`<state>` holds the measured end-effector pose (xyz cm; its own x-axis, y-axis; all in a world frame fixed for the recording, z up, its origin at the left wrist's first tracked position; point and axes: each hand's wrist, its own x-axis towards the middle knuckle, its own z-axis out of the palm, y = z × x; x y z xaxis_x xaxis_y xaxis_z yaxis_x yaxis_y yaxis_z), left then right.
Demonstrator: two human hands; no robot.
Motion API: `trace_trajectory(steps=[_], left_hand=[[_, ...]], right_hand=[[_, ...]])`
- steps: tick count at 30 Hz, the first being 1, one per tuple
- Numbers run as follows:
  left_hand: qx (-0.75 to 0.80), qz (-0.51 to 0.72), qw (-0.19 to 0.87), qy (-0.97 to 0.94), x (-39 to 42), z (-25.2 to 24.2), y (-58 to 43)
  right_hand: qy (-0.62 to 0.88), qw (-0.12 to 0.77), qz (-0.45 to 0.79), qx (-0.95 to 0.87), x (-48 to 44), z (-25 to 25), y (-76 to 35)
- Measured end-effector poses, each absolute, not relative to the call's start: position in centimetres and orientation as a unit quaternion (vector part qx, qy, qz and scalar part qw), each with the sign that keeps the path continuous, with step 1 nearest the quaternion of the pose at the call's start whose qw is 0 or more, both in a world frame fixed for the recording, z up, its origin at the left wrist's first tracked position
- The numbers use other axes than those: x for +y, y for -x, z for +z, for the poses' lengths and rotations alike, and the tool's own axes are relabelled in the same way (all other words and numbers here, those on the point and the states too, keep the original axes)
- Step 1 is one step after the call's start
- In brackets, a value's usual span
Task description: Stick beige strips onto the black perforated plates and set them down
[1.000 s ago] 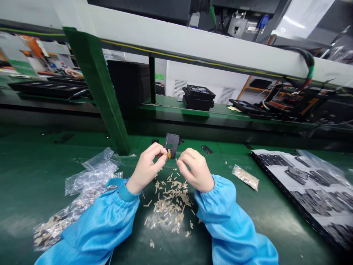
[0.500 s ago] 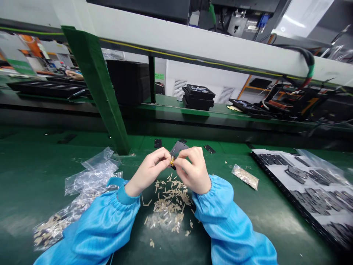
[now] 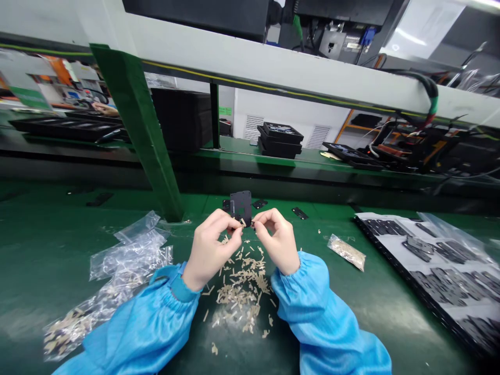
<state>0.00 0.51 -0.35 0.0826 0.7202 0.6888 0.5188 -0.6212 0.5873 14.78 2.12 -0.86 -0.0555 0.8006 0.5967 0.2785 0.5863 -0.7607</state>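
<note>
— Moved apart, haven't they? The left hand point(image 3: 213, 250) and the right hand point(image 3: 278, 244) were bunched together earlier.

— Yes, and the black plate point(image 3: 240, 207) now stands upright between them, flat, matte and notched along its edges, where it leaned over before.

— Take me across the tabletop point(image 3: 375, 317) from the left.

— Crumpled clear plastic bags point(image 3: 128, 252) come first, glossy and creased, with pale strips point(image 3: 66, 328) bunched inside the lowest one. A green support post point(image 3: 136, 130) rises just behind them. Next, a loose heap of pale strips point(image 3: 242, 291) lies on the green surface under the hands, between the gathered blue sleeves point(image 3: 324, 307).

— And the hands themselves?

— Apart, but both reach the plate's lower edge from either side. The left pinches it; the right fingertips point(image 3: 255, 225) touch it, though I can't tell whether they grip.

— What lies to the right?

— Small black pieces point(image 3: 299, 213) sit just beyond the plate, then a small clear bag of pale strips point(image 3: 346, 252). Past that, a black-edged tray point(image 3: 398, 271) holds rows of black plates point(image 3: 441, 273) on a pale sheet.

— Any open room?

— Bare green tabletop runs between the right sleeve and the tray. Stacked black trays point(image 3: 280, 139) sit on the shelf point(image 3: 242, 151) behind.
</note>
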Motion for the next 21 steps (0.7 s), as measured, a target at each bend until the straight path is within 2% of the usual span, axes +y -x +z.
trace_trajectory(steps=[12,17,21], left_hand=[[0.405,0.508,-0.07,-0.757,-0.4,-0.6,-0.6],[0.405,0.498,-0.101,-0.761,-0.5,-0.6,-0.7],[0.404,0.503,-0.109,-0.756,-0.6,-0.6,-0.5]], right_hand=[[0.402,0.567,0.16,-0.701,1.4,-0.7,-14.5],[0.398,0.557,0.129,-0.717,1.1,-0.6,-14.5],[0.385,0.539,0.168,-0.73,1.0,-0.2,-14.7]])
